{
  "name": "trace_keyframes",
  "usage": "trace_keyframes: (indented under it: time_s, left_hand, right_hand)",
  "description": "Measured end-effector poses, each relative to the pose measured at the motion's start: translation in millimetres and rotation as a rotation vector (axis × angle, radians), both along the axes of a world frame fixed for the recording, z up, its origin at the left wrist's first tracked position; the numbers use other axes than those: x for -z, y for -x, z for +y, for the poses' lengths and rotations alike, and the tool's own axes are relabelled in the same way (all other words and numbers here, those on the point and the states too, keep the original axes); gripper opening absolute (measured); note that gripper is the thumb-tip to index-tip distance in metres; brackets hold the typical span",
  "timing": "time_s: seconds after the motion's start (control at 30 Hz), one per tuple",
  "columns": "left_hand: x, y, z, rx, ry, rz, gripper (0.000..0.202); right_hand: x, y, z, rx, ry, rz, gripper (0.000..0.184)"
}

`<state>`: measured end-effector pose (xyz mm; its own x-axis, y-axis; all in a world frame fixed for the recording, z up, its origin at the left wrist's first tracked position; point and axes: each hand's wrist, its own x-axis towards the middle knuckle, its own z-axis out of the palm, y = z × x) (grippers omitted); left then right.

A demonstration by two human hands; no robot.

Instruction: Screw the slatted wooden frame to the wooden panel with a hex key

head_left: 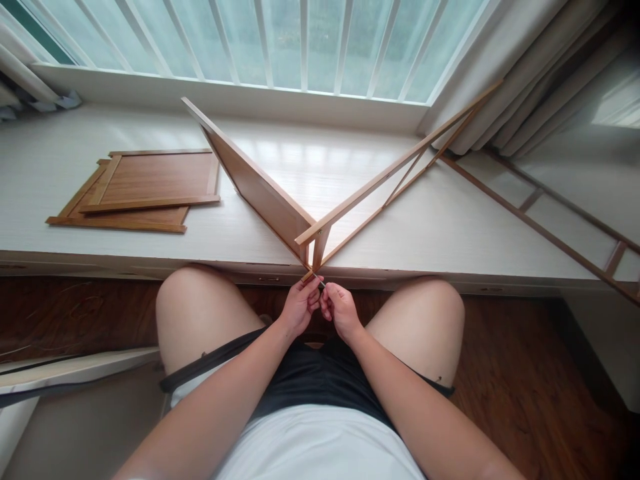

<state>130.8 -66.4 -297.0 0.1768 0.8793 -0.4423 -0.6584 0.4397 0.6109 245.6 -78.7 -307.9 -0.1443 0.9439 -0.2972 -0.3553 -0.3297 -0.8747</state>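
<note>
One brown, pale-edged wooden panel (pixel 260 197) and one open frame (pixel 380 176) stand in a V on a white ledge (pixel 430 227), left hand (pixel 301 308) gripping the open frame's lower near end, right hand (pixel 341 309) pinching one thin rod (pixel 321 283), two flat panels (pixel 160 179) left, one ladder-like frame (pixel 531 200) right.

I can see a white top (pixel 320 443) at bottom centre and, above it, black shorts (pixel 320 377) with 1 pale panel (pixel 200 383) left of centre, cut above the knees (pixel 197 310); left hand (pixel 301 307) and right hand (pixel 343 311) are bare.
</note>
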Motion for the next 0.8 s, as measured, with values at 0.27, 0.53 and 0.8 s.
trace_keyframes:
  time_s: [0.27, 0.53, 0.8]
  left_hand:
    - [2.8, 0.4, 0.0, -0.002, 0.007, -0.013, 0.028]
    - [0.0, 0.2, 0.6, -0.001, 0.034, 0.008, 0.034]
    - [-0.5, 0.8, 0.6, -0.014, 0.054, 0.059, 0.035]
  right_hand:
    - [-2.1, 0.6, 1.6, 0.047, -0.031, 0.025, 0.036]
    - [-6.0, 0.7, 0.8, -0.012, 0.044, 0.137, 0.038]
    - [-14.3, -13.8, 7.2, -0.284, 0.384, 0.638, 0.033]
